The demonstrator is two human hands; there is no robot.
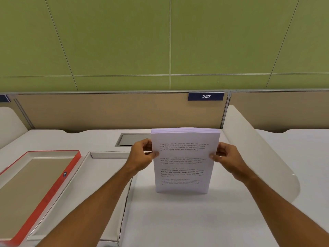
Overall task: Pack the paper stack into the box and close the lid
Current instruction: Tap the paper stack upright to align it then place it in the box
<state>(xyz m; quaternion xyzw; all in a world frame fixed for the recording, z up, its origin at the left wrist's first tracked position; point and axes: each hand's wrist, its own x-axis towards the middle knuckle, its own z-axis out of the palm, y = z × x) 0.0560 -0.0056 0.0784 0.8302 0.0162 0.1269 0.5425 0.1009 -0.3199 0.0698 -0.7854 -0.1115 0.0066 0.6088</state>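
Observation:
A thick paper stack (pixel 183 164) with printed text stands upright on its bottom edge on the white desk (pixel 187 220). My left hand (pixel 142 155) grips its left edge and my right hand (pixel 226 155) grips its right edge. To the left lies an open white box (pixel 106 155), partly hidden under my left forearm. Further left lies the red-rimmed lid (pixel 53 186), inside facing up.
A curved white divider (pixel 258 148) stands to the right of the stack. A grey cable hatch (pixel 132 139) sits in the desk behind my left hand. A beige partition with a "247" label (pixel 206 96) closes the back.

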